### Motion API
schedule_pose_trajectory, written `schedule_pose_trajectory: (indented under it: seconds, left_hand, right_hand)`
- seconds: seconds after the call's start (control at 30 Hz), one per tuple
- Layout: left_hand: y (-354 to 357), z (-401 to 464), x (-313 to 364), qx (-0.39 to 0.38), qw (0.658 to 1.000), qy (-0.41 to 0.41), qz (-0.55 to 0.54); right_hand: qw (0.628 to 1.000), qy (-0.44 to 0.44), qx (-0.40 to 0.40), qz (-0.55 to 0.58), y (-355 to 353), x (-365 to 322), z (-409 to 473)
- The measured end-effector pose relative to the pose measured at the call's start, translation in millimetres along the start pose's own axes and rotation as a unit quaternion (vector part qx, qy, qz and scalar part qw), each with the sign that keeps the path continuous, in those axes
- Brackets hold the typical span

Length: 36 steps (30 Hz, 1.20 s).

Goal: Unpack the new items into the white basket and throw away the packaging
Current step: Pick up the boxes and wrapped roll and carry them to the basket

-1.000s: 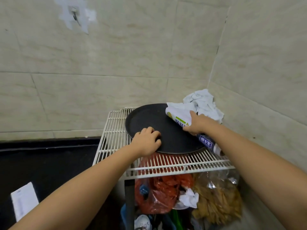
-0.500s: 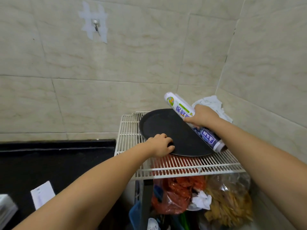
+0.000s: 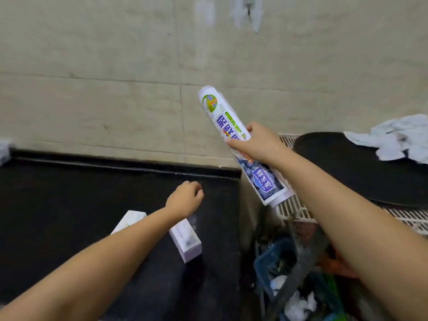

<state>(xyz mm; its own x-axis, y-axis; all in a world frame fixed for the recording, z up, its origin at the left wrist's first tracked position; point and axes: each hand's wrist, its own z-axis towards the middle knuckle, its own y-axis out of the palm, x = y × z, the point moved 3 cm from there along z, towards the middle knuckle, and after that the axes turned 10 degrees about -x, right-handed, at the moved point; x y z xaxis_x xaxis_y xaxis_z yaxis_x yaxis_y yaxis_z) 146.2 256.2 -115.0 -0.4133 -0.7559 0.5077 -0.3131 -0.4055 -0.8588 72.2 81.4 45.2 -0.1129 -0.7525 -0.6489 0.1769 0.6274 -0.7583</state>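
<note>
My right hand [image 3: 257, 142] grips a long white roll of cling film [image 3: 222, 114] with green and purple print, held tilted in the air in front of the tiled wall, its upper end pointing up and left. My left hand [image 3: 186, 200] hovers over the black counter [image 3: 69, 193] with its fingers curled and nothing in it. Two small white boxes [image 3: 185, 239] lie on the counter under my left forearm; the left box [image 3: 130, 220] is partly hidden by the arm. No white basket is in view.
A white wire rack [image 3: 291, 209] stands at the right with a round black tray [image 3: 347, 167] and a crumpled white cloth [image 3: 398, 137] on it. Below the rack sit a blue bin [image 3: 268, 258] and bags of clutter. A hook [image 3: 249, 10] is on the tiled wall.
My right hand lifted the roll off the rack and carried it left over the counter's edge. My left hand left the black tray and moved over the counter. The view swung left.
</note>
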Motion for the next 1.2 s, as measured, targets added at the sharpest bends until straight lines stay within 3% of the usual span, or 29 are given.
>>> schedule_pose_trajectory:
  seconds: [0.07,0.17,0.27,0.5,0.7,0.8,0.93,1.2]
  left_hand:
    - [26,-5,-41,-0.022,0.993,-0.109,-0.035]
    - [67,-8,-77,-0.037,0.953,-0.281,-0.106]
    - [97,2,-84,-0.027,0.918,-0.354,-0.179]
    - [125,1,-82,0.008,0.917,-0.365,-0.16]
    - [75,-41,-86,0.081,0.934,-0.283,-0.204]
    - [31,-77,-96,0.157,0.933,-0.256,-0.199]
    - [-36,-148,-126,0.266,0.904,-0.253,-0.218]
    - [-94,-308,-207,0.376,0.858,-0.306,-0.168]
  right_hand:
    - [1.0,0.001,-0.024,0.01,33,-1,4]
    - [0.998,0.013,-0.062,0.016,74,13,9]
    - [0.995,0.03,-0.089,0.014,103,39,10]
    - [0.988,0.078,-0.125,0.04,162,105,3]
    - [0.979,0.073,-0.186,0.037,198,108,15]
    - [0.974,0.029,-0.218,0.051,216,76,28]
    - [0.963,-0.054,-0.255,0.062,245,5,37]
    - [0.927,-0.188,-0.321,0.056,326,-138,3]
